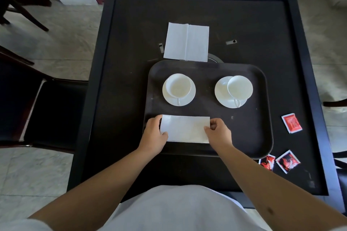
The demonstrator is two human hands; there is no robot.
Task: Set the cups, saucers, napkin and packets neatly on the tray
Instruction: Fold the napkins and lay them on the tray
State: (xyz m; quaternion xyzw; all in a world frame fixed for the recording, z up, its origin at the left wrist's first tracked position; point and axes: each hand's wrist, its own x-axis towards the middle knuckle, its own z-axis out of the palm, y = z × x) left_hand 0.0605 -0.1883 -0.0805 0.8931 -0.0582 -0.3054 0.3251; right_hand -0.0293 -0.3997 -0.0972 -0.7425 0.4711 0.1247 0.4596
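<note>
Fingers (163, 134) of both hands at the napkin's (185, 128) short ends (on tray (249, 137)).

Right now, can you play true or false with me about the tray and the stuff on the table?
1. Both white cups stand on white saucers on the dark rounded tray. True.
2. All three red packets lie on the tray. False: they lie on the black table, off the tray's right side.
3. Both hands hold the folded white napkin at the tray's near edge, the left hand at one end, the right hand at the other. True.
4. The larger white napkin covers a cup. False: it lies flat on the table beyond the tray.
5. The cup handles point toward the person. True.
</note>
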